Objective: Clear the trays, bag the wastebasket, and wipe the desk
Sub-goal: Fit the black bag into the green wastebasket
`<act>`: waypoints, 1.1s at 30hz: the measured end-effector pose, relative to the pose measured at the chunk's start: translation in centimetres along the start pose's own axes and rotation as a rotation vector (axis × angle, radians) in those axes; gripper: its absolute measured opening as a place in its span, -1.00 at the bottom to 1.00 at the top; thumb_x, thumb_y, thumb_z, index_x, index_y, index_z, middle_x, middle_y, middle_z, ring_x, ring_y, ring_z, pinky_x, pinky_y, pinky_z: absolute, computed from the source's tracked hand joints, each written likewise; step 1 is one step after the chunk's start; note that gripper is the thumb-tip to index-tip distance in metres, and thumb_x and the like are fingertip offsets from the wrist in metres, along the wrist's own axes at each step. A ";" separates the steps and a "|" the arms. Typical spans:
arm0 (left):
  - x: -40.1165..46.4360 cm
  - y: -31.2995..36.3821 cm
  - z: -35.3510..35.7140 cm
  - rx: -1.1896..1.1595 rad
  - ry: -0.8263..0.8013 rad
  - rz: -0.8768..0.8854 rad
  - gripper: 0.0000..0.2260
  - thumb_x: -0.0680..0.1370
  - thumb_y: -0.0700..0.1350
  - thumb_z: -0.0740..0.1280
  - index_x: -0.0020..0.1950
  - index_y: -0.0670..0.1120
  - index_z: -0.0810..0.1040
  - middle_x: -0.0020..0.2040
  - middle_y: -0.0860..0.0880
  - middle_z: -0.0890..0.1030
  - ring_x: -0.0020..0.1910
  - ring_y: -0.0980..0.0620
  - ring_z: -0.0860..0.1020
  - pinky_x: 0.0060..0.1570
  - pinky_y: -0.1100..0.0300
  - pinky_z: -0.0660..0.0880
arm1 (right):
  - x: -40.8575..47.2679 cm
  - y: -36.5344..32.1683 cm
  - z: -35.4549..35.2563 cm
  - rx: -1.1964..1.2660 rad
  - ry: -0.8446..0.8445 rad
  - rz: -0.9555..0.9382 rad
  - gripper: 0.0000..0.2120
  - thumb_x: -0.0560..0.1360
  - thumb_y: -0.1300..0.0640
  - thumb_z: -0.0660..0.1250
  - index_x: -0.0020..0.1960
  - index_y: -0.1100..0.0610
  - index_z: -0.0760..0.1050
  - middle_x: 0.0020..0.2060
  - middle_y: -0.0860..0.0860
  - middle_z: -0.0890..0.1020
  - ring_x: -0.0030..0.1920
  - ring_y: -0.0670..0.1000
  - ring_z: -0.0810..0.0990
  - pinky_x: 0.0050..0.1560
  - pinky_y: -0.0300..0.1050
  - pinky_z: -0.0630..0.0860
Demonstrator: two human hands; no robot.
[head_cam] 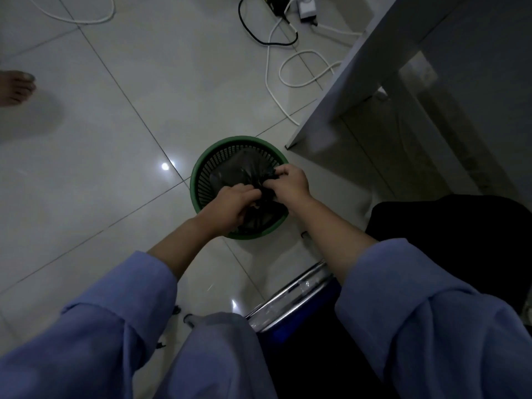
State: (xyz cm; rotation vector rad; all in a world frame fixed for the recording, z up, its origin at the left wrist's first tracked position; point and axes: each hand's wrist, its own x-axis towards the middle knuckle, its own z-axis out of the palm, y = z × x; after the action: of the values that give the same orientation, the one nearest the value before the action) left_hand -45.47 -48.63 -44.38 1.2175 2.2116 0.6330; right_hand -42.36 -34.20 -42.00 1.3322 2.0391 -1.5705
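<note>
A: Where is the bag (239, 174) relative to your hands?

B: It sits inside the green basket (201, 180), a black plastic bag bunched up near the rim closest to you. Your left hand (233, 204) is over the basket's near side, fingers curled round a gathered fold of the bag. Your right hand (290, 182) is just beside it, on the right side, fingers pinching the same bunch of plastic. The two hands almost touch.

A: And the basket itself?

B: It stands upright on the floor (115, 168), directly ahead of you, just beside the corner of a grey desk (359, 76) on your right. Its wall is open mesh.

A: What about the room?

B: The floor is pale glossy tile with thin grout lines and bright light spots. White cable (299, 73) and a black cable (253, 33) loop on the tiles beyond the basket, running to a power strip (277, 2) at the top edge. A bare foot (15, 86) shows at the far left. Your sleeves (115, 326) are blue, pushed up your forearms. Something chrome-edged and blue (290, 306) lies below your right arm; you can't tell what it is.
</note>
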 end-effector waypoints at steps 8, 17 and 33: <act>0.2 -0.1 0.3 -0.232 0.063 -0.144 -0.72 0.45 -0.17 0.11 0.10 -0.14 0.48 -0.03 -0.16 0.58 -0.05 -0.14 0.48 -0.06 -0.05 0.45 | -0.7 -0.6 -0.6 0.101 -0.348 0.090 -0.56 0.37 0.55 0.13 0.11 0.21 0.53 -0.05 0.16 0.56 -0.04 0.14 0.56 -0.14 -0.12 0.54; 0.2 0.0 0.6 -0.378 0.203 -0.269 -0.87 0.52 -0.31 0.20 0.05 -0.19 0.38 -0.07 -0.07 0.51 -0.12 -0.03 0.48 -0.16 0.14 0.37 | -0.1 0.7 -1.2 0.075 -0.262 0.000 -0.73 0.45 0.42 0.29 -0.28 0.09 0.49 -0.30 0.00 0.55 -0.25 -0.08 0.53 -0.33 -0.37 0.52; 0.8 1.0 1.0 -0.427 0.322 -0.202 -0.86 0.49 -0.33 0.24 0.03 -0.23 0.47 -0.07 -0.09 0.55 -0.13 0.00 0.49 -0.13 0.33 0.41 | 0.7 -0.3 -0.5 -0.109 -0.191 -0.325 -0.72 0.37 0.48 0.22 -0.04 0.30 0.61 -0.16 0.08 0.61 -0.07 -0.01 0.56 -0.15 -0.44 0.49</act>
State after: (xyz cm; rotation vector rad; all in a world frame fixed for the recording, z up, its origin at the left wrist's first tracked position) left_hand -44.56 -47.30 -44.66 0.7037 2.2501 1.2085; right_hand -42.81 -33.40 -42.01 0.8085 2.2646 -1.6125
